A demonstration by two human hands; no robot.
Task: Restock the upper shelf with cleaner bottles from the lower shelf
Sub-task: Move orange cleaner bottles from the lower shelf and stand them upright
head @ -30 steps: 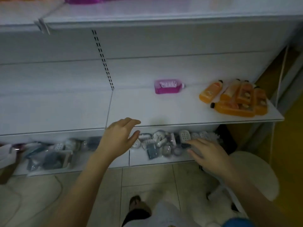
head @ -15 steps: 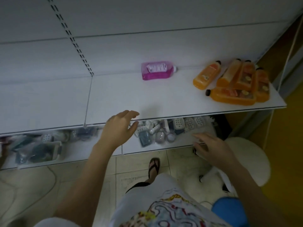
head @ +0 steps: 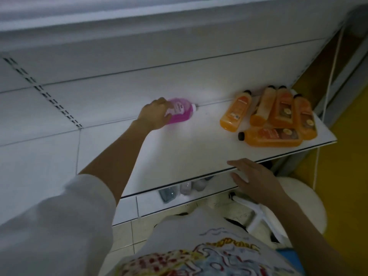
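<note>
My left hand [head: 154, 116] reaches to the far side of the lower shelf [head: 179, 156], its grip wrapped around the left end of the pink cleaner bottle [head: 180, 112], which lies on its side against the back panel with its cap pointing right. My right hand [head: 256, 181] hovers at the shelf's near edge, grip spread and holding nothing. Five orange bottles [head: 278, 118] lie in a loose cluster at the right end of the same shelf, well apart from the pink one; a white stool [head: 302, 204] stands on the floor beneath my right forearm.
</note>
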